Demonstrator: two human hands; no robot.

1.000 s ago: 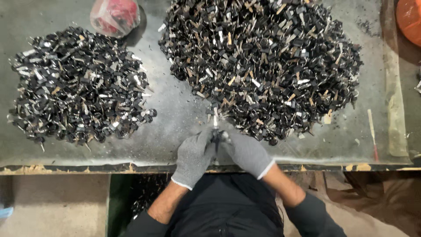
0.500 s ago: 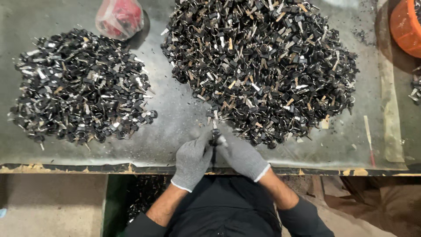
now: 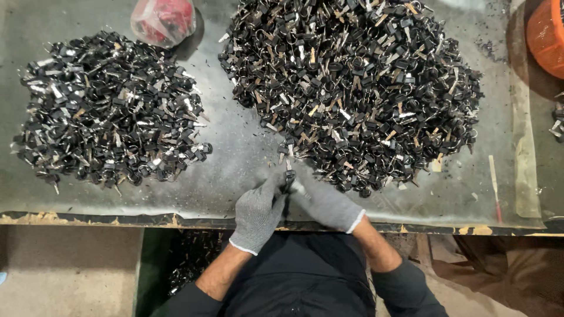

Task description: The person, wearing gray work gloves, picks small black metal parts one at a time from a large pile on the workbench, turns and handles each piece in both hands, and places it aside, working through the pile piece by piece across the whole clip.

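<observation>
Black key point(image 3: 288, 174) pinched between left hand point(image 3: 258, 210) and right hand point(image 3: 326, 202)

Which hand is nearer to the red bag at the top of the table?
Left. The left hand lies below the red bag, slightly to its right; the right hand sits farther right, beside the big pile. Both hold a small key.

A small key point(image 3: 288, 174) with a black head and thin silvery blade stands roughly upright, blade pointing away from the person, pinched between the gloved left hand point(image 3: 258, 211) and gloved right hand point(image 3: 326, 202), near the front edge of the worktop point(image 3: 235, 164), just beside the big pile point(image 3: 352, 88) of black-headed keys
</observation>
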